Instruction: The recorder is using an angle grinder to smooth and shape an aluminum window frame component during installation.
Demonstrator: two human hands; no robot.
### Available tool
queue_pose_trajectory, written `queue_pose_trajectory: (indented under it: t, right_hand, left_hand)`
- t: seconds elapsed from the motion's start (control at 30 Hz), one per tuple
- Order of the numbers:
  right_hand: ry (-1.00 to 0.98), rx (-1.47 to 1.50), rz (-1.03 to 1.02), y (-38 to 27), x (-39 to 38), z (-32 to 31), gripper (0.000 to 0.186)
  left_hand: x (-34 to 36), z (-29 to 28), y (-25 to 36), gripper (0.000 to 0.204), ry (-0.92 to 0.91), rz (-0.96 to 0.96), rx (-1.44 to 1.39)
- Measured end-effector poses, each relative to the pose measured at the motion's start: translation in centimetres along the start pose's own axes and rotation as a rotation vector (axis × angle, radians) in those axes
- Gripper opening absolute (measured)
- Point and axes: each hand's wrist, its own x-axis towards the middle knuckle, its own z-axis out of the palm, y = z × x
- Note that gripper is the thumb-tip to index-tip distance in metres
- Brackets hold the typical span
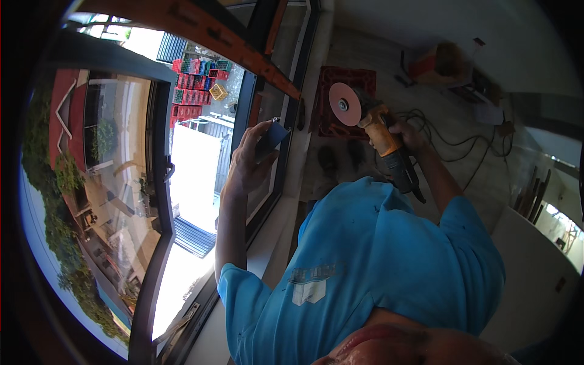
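My right hand point(411, 135) grips an angle grinder point(383, 135) by its yellow-orange body. A round pink disc point(345, 104) is fitted on the grinder's head and faces left. The dark rear end of the grinder points down toward my blue shirt. At the window opening, my left hand point(248, 159) is raised with its fingers closed around a short, dark blue-grey rectangular piece point(272, 140). A small bright metal bit shows at the piece's top edge. The disc and this piece are well apart.
An open window sash point(159, 152) with a dark frame swings outward on the left. An orange, worn beam point(228, 41) slants across the top. Below the grinder stands a red crate point(328, 76); a dark cable point(480, 139) coils on the floor at right, near cardboard boxes point(435, 64).
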Motion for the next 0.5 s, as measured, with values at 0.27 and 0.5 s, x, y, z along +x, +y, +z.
queue_pose_trajectory:
  t: [0.27,0.5]
  right_hand:
    - [0.008,0.146,-0.061,0.2,-2.3,-2.1,0.075]
    - [-0.016,0.222,-0.022,0.6,-3.4,-8.8,0.070]
  left_hand:
    - [4.9,1.7,5.4,0.083,-0.381,-0.261,0.141]
    - [8.7,5.7,4.9,0.092,-0.402,-0.307,-0.121]
